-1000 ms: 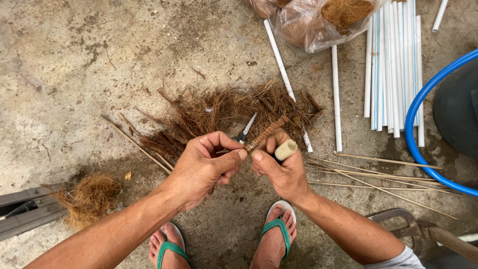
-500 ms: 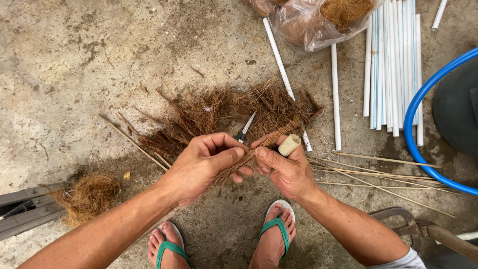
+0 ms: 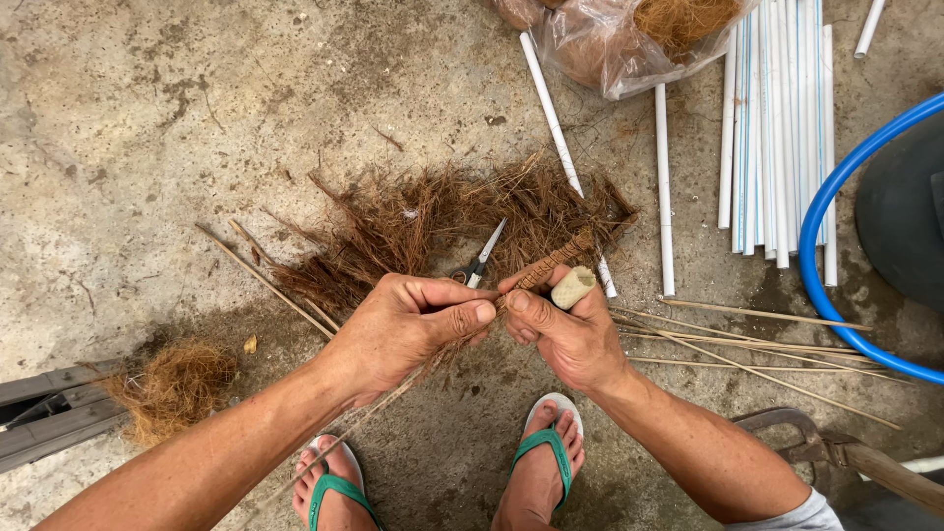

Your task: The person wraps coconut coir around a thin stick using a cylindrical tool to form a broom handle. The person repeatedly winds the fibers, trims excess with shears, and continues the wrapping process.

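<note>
Stained concrete floor (image 3: pixel 147 118); left hand (image 3: pixel 408 324), right hand (image 3: pixel 565 329) grips closed on fibre-wrapped stick (image 3: pixel 551 265).

The fibre pile (image 3: pixel 442 221) lies on the floor (image 3: pixel 147 118), just past the two hands. Scissors (image 3: pixel 480 258) rest on the pile. The left hand (image 3: pixel 408 329) and right hand (image 3: pixel 560 334) meet on a stick (image 3: pixel 551 264). The pipes (image 3: pixel 777 128) lie far right, beside a hoop (image 3: pixel 816 265). A bag (image 3: pixel 610 39) sits behind the pile. Thin sticks (image 3: pixel 747 339) lie right of the right hand. Both feet (image 3: pixel 536 472) are below the hands.
</note>
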